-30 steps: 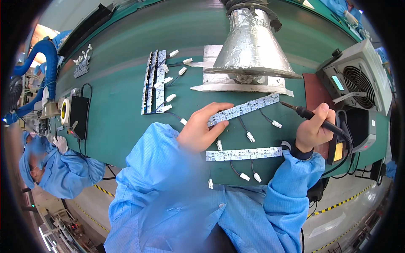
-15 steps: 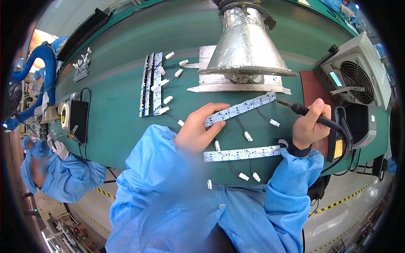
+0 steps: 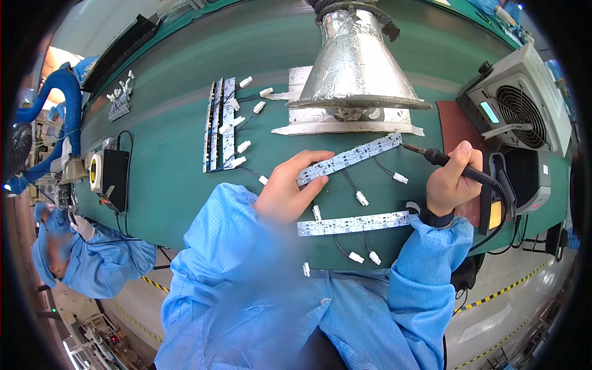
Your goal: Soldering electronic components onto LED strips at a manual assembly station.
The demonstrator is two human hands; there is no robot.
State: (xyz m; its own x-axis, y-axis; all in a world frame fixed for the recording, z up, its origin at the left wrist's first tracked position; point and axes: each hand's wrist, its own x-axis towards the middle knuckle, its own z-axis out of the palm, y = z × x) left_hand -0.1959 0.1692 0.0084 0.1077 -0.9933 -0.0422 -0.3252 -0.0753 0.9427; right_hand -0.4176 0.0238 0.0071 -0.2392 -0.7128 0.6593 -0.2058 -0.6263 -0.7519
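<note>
My left hand (image 3: 285,190) grips the left end of a narrow white circuit board (image 3: 354,158) between thumb and fingers. The strip slants up to the right, and short wires with white plugs hang from its lower edge. In my right hand (image 3: 454,182) is a soldering iron (image 3: 439,158), held like a pen. Its tip points left, right by the board's far right end; whether they touch I cannot tell. Nearer to me, a second circuit board (image 3: 351,224) lies flat on the green bench mat (image 3: 166,203), with white connectors (image 3: 356,258) on its leads.
Several wired boards (image 3: 229,126) lie upright at the left. Beyond my hands stands a foil-covered cone hood (image 3: 354,68) over a white plate. At right are a fan unit (image 3: 521,111) and a black box (image 3: 524,182). A co-worker (image 3: 92,262) sits at left near a dial box (image 3: 111,176).
The whole view has shifted very slightly. Both my hands, the held board and the iron keep nearly the same positions. The co-worker's gloved hand at left has moved a little.
</note>
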